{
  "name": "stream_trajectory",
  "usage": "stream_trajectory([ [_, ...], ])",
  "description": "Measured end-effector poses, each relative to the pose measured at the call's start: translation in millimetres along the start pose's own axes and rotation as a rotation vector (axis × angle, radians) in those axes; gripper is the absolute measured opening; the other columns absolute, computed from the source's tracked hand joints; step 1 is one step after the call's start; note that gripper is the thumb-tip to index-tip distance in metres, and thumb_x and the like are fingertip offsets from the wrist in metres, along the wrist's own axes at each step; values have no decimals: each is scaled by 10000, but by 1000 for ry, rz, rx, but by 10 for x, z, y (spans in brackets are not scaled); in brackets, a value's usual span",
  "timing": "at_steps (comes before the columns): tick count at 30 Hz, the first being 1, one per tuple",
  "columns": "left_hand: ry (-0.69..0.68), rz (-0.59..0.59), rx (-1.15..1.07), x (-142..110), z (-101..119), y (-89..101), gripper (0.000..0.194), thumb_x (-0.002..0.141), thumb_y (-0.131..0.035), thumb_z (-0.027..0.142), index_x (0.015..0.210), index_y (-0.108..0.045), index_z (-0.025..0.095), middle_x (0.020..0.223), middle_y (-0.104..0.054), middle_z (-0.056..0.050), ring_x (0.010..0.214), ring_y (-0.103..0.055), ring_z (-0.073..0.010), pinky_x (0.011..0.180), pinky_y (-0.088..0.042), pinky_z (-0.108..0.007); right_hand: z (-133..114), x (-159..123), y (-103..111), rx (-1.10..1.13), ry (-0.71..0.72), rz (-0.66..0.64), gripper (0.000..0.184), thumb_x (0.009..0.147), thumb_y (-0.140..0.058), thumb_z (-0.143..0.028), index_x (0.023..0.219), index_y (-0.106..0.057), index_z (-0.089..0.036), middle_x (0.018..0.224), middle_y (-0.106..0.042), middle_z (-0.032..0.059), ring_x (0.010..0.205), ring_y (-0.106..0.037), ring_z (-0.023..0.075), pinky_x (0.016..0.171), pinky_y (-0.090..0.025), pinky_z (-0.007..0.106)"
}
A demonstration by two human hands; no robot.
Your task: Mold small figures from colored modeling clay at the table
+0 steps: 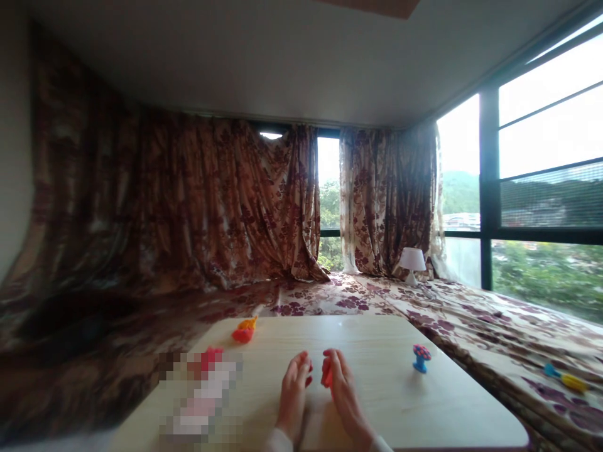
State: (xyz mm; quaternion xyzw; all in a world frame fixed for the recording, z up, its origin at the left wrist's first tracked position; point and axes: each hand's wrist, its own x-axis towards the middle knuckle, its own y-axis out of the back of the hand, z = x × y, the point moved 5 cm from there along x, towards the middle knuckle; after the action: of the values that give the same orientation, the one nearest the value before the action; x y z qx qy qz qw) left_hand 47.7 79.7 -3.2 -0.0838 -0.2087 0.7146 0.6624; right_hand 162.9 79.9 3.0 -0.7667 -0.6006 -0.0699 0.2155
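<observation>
Over the table's (400, 408) middle, the left hand (294, 380) is half-curled, its grip released; a red piece (328, 378) shows at the right hand's (343, 382) palm, whether clasped I cannot tell. A slack hold could drop it onto the table.

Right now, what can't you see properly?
In the head view:
Red object: mostly hidden by the right hand.
Pixelated patch: big blocks cover what's there.
Blue-and-yellow object on the flowered cloth: too small and blurry to name.
Brownish ceiling shape: cut off by the top edge.
</observation>
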Motion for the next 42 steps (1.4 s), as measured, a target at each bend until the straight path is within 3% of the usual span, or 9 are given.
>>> stream_trajectory([
  [3, 109, 2, -265, 73, -183, -167, 394, 648, -688, 410, 980, -619, 208, 1113, -625, -88, 1026, -584, -215, 824, -481, -302, -13, -3, -62, -66, 115, -5, 413, 793, -459, -557, 968, -614, -216, 882, -651, 49, 809, -605, 193, 705, -485, 293],
  [8, 164, -220, -317, -50, -243, -443, 355, 707, -611, 468, 876, -671, 161, 938, -682, -99, 934, -613, -228, 844, -471, -334, -40, 24, 15, -293, 226, 100, 388, 824, -421, -481, 982, -637, -200, 1095, -592, 90, 1075, -498, 232, 994, -331, 371],
  [13, 83, -225, -208, -143, -77, -367, 336, 671, -669, 391, 926, -652, 174, 714, -660, -14, 677, -602, -135, 667, -472, -246, -14, 95, 131, -235, 128, 196, 416, 797, -434, -515, 981, -614, -188, 1059, -608, 98, 1036, -539, 228, 919, -411, 337],
  [16, 64, -120, -160, -129, -30, -279, 334, 652, -659, 483, 781, -618, 177, 492, -531, 60, 468, -494, -85, 501, -407, -208, 26, 76, 114, -133, 16, 190, 452, 767, -458, -570, 993, -598, -205, 1006, -631, 87, 912, -609, 231, 687, -516, 311],
  [19, 42, -51, -153, -115, -8, -222, 380, 617, -666, 534, 621, -532, 178, 474, -507, 61, 440, -463, -77, 447, -353, -197, 75, 32, 52, -51, -122, 122, 474, 753, -456, -603, 984, -583, -210, 845, -651, 63, 718, -645, 219, 452, -492, 271],
  [24, 54, -90, -115, -137, -13, -229, 369, 573, -713, 497, 621, -539, 176, 464, -506, 65, 395, -413, -66, 399, -294, -194, 29, 5, 21, -62, -76, 74, 405, 755, -476, -567, 888, -611, -209, 769, -651, 28, 566, -609, 164, 459, -478, 257],
  [34, 82, 17, -2, -203, 26, -196, 575, 705, -506, 624, 366, -256, 233, 279, -218, 91, 260, -223, -58, 328, -176, -226, 87, 47, 62, -135, -4, 92, 368, 778, -454, -512, 826, -640, -198, 772, -637, 31, 521, -575, 143, 463, -448, 261],
  [38, 141, -63, -254, -180, 29, -223, 448, 743, -509, 551, 479, -463, 193, 371, -435, 55, 314, -379, -74, 370, -312, -216, 25, 10, 16, -86, -29, 51, 355, 780, -456, -498, 800, -630, -189, 749, -638, 31, 508, -566, 138, 467, -454, 255],
  [42, 196, -120, -500, -157, 37, -234, 249, 713, -601, 328, 918, -594, 186, 725, -670, -27, 604, -619, -143, 540, -463, -245, 6, -8, -40, 10, -62, -4, 350, 775, -477, -505, 757, -610, -182, 653, -624, 16, 523, -571, 143, 467, -449, 237],
])
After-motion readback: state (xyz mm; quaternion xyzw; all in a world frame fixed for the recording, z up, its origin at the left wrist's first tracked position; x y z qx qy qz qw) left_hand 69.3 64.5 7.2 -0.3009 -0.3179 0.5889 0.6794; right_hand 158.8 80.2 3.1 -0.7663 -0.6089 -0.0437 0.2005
